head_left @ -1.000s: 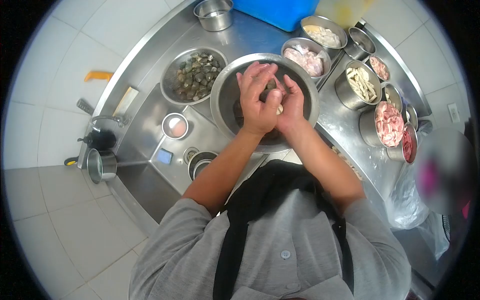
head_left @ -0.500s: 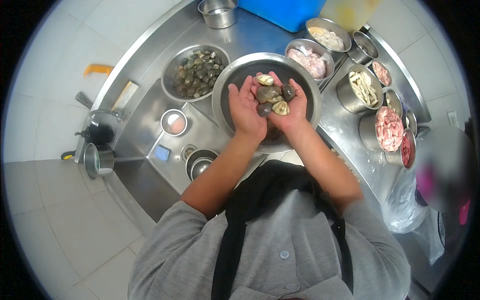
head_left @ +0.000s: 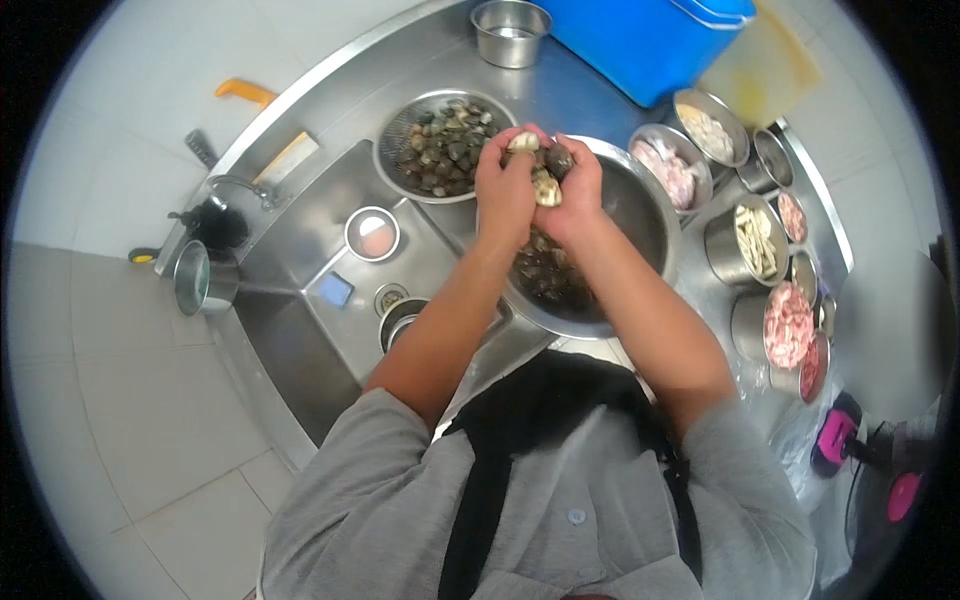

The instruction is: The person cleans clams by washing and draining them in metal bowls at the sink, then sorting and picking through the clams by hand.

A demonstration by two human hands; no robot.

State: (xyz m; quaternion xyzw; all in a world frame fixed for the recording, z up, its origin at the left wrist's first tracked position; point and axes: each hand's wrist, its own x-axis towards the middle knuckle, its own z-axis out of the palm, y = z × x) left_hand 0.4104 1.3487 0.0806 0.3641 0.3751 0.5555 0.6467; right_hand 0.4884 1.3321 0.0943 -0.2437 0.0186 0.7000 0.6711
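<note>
My left hand [head_left: 504,198] and my right hand [head_left: 578,200] are cupped together around several clams [head_left: 546,190], with pale and dark shells showing between the fingers. Both hands are held over the left rim of a large steel bowl [head_left: 655,210], close to the colander. More dark clams [head_left: 548,280] lie in the bottom of that bowl, partly hidden by my forearms. Just left of my hands, a perforated steel colander [head_left: 388,172] holds a pile of clams [head_left: 445,155].
A blue container [head_left: 640,45] and a steel pot [head_left: 511,40] stand at the back. The sink [head_left: 290,350] on the left contains a small bowl [head_left: 372,234], a blue sponge [head_left: 336,289] and nested pots. Pans of sliced meat [head_left: 788,325] and pale strips [head_left: 756,243] line the right counter.
My hands have moved left from over the bowl's middle toward the colander. They have closed in from an open cup around the clams. The camera view has shifted.
</note>
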